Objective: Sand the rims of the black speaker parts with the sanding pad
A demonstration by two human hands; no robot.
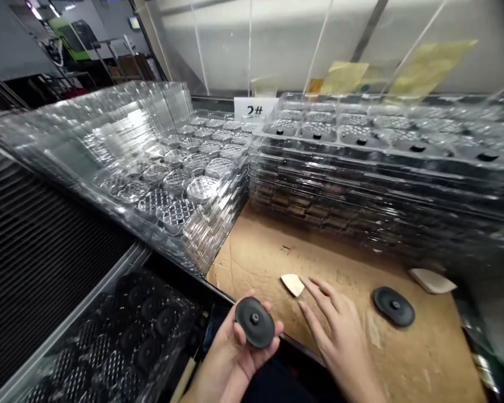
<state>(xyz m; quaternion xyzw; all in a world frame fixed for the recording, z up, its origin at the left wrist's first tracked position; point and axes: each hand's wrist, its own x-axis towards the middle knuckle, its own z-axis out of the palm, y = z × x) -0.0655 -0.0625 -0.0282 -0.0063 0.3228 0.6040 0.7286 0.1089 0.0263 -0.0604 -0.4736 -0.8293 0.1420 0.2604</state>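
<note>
My left hand [244, 352] holds a black oval part with a small raised hub [256, 323] at its centre, hub side up, fingers wrapped round its edge. My right hand [334, 324] reaches over the brown board with fingers apart. Its fingertips are at the right edge of a pale, roughly triangular piece [292, 284] lying flat there; whether they touch it I cannot tell. To the right, a second black oval part [393, 307] lies on the board, also hub up. Beyond it rests a larger pale wedge-shaped piece [433, 280].
Stacked clear plastic trays [319, 184] line the back, the top one holding black parts. Another tray stack [201, 190] stands at left behind a white "2#" sign [255, 108]. Lower left, a tray with black parts [126, 336] sits beside a ribbed black surface [46, 235].
</note>
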